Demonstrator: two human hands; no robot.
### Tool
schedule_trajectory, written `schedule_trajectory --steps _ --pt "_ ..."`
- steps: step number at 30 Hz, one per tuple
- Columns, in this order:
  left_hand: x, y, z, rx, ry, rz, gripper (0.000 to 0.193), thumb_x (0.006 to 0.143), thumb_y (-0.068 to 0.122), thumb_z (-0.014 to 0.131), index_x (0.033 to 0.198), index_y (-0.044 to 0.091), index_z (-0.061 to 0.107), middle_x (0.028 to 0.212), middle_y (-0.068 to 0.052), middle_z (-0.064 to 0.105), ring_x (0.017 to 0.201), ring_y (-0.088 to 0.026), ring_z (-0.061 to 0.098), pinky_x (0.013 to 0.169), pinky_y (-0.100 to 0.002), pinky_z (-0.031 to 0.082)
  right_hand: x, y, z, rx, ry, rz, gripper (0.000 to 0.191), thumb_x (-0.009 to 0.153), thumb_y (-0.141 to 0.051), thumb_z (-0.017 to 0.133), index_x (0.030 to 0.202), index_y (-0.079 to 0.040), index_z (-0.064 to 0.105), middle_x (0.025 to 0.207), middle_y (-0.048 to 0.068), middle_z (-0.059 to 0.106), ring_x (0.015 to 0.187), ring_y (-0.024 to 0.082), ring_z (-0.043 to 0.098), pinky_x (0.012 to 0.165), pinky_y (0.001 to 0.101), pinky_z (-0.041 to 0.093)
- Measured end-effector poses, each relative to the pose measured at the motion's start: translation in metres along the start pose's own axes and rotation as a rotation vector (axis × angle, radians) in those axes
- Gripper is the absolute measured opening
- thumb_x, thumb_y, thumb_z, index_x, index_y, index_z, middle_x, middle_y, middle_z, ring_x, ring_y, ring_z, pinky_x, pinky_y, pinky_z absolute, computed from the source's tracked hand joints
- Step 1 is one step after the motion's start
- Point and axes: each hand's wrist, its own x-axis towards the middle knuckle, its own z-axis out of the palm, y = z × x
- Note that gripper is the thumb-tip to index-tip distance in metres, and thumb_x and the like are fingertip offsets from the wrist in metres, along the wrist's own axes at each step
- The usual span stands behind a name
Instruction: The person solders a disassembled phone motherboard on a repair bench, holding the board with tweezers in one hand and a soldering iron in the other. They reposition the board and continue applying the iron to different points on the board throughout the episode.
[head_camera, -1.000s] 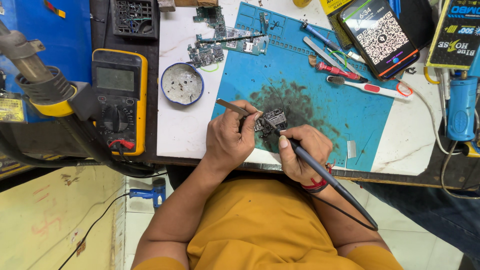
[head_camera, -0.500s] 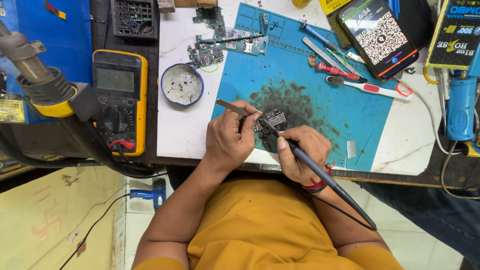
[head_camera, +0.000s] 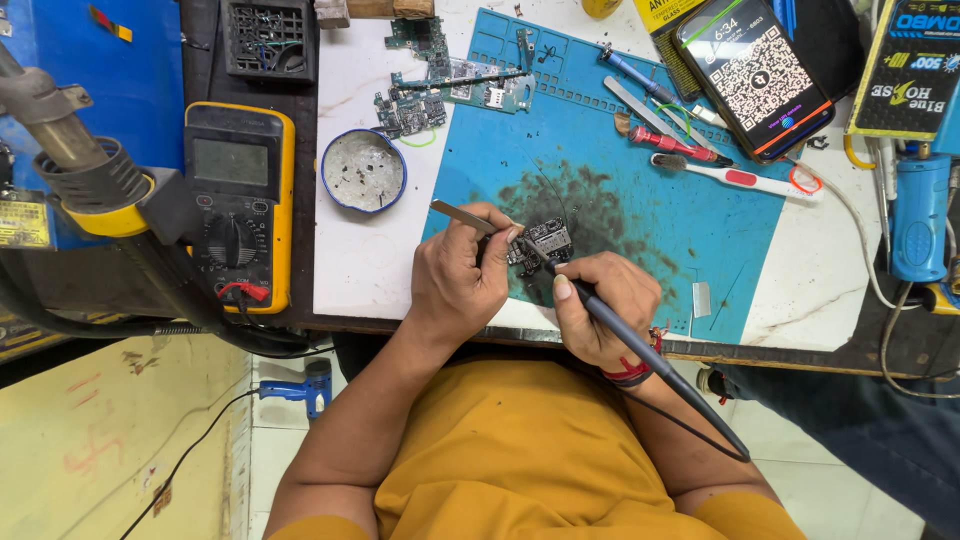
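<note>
My left hand (head_camera: 462, 275) grips metal tweezers (head_camera: 455, 213) whose tips reach a small dark circuit board (head_camera: 545, 240) lying on the stained blue work mat (head_camera: 700, 210). Pen-style in my right hand (head_camera: 600, 305) is a dark soldering iron (head_camera: 650, 355), its tip touching the same board. Its cable trails back over my orange shirt. Both hands rest close together at the table's near edge.
A yellow multimeter (head_camera: 240, 205) lies at left beside a round blue tin (head_camera: 363, 170). More circuit boards (head_camera: 450, 90) sit at the back. Hand tools (head_camera: 680, 145), a toothbrush (head_camera: 740, 180) and a phone (head_camera: 755, 75) lie at right. A hot-air nozzle (head_camera: 70, 170) hangs at left.
</note>
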Motion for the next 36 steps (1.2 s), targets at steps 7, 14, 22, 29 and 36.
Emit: schedule_trajectory --steps 7,14,22,29,36 --pt "-0.0002 -0.0010 0.0002 0.002 -0.012 -0.020 0.013 0.101 0.004 0.068 0.105 0.003 0.056 0.081 -0.007 0.071 0.067 -0.020 0.071 0.059 -0.032 0.053 -0.0004 -0.0007 -0.0002 0.005 -0.005 0.015 0.006 0.092 -0.004 0.069 0.093 0.000 0.065 0.076 0.011 0.066 0.062 0.024 0.063 0.059 0.0339 0.048" --pt "0.0001 -0.0007 0.0010 -0.009 0.011 -0.016 0.012 0.101 0.003 0.068 0.105 0.003 0.056 0.082 -0.007 0.072 0.067 -0.020 0.072 0.059 -0.031 0.054 0.0003 -0.0006 -0.0004 0.006 0.001 0.013 0.005 0.092 -0.004 0.069 0.093 0.000 0.065 0.076 0.011 0.065 0.062 0.025 0.062 0.059 0.0340 0.047" --pt "-0.0001 -0.0013 0.0006 -0.010 0.011 -0.032 0.012 0.101 0.002 0.067 0.105 0.003 0.056 0.081 -0.008 0.071 0.067 -0.019 0.072 0.059 -0.030 0.054 0.0000 -0.0002 -0.0001 0.001 -0.001 0.004 0.006 0.092 -0.004 0.069 0.094 0.000 0.065 0.076 0.011 0.066 0.063 0.025 0.064 0.060 0.0341 0.048" --pt "-0.0007 -0.0010 0.0007 -0.012 0.010 -0.043 0.012 0.101 0.002 0.067 0.105 0.003 0.056 0.080 -0.008 0.071 0.066 -0.019 0.072 0.058 -0.030 0.054 0.0003 -0.0005 -0.0007 0.008 -0.012 0.010 0.006 0.092 -0.004 0.069 0.094 0.000 0.065 0.077 0.011 0.066 0.063 0.025 0.064 0.060 0.0340 0.048" --pt "-0.0001 -0.0016 0.0002 -0.031 0.006 -0.032 0.011 0.102 0.002 0.065 0.106 0.003 0.055 0.083 -0.008 0.072 0.069 -0.019 0.074 0.059 -0.030 0.055 0.0012 -0.0022 -0.0007 0.008 -0.019 0.032 0.006 0.092 -0.005 0.070 0.094 0.000 0.066 0.072 0.010 0.064 0.061 0.024 0.064 0.059 0.0338 0.048"
